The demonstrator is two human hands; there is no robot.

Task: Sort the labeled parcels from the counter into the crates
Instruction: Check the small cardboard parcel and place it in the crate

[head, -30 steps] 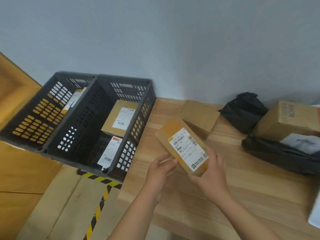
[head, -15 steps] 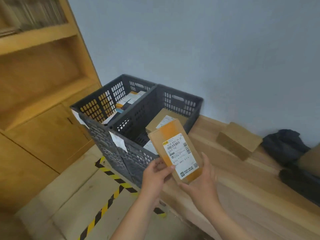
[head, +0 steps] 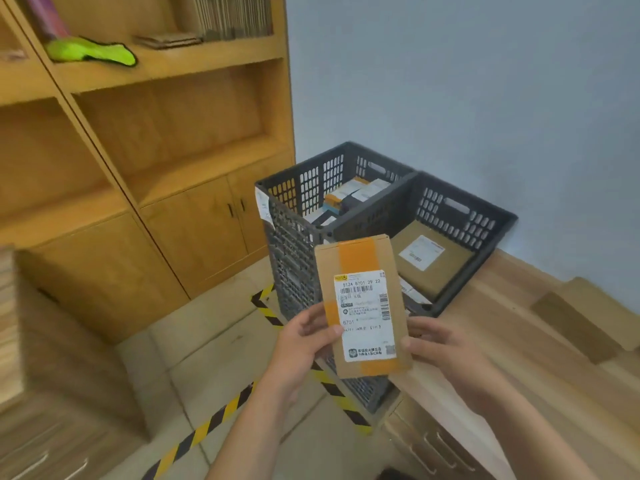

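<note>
While the crates (head: 408,183) hold parcels (head: 429,259), both hands (head: 301,344) (head: 441,349) grip a labeled box (head: 360,306)

soft, even indoor light; faint shadows; wide-angle bending at edges; motion blur on left shelving (head: 145,126)

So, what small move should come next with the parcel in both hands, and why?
Probably move the parcel forward over the crates: left hand and right hand hold it, label readable, just before them. Which crate fits is not visible.

Fingertips of the right hand (head: 446,355) behind the parcel (head: 360,261); fine print on its label (head: 365,317) too small.
</note>
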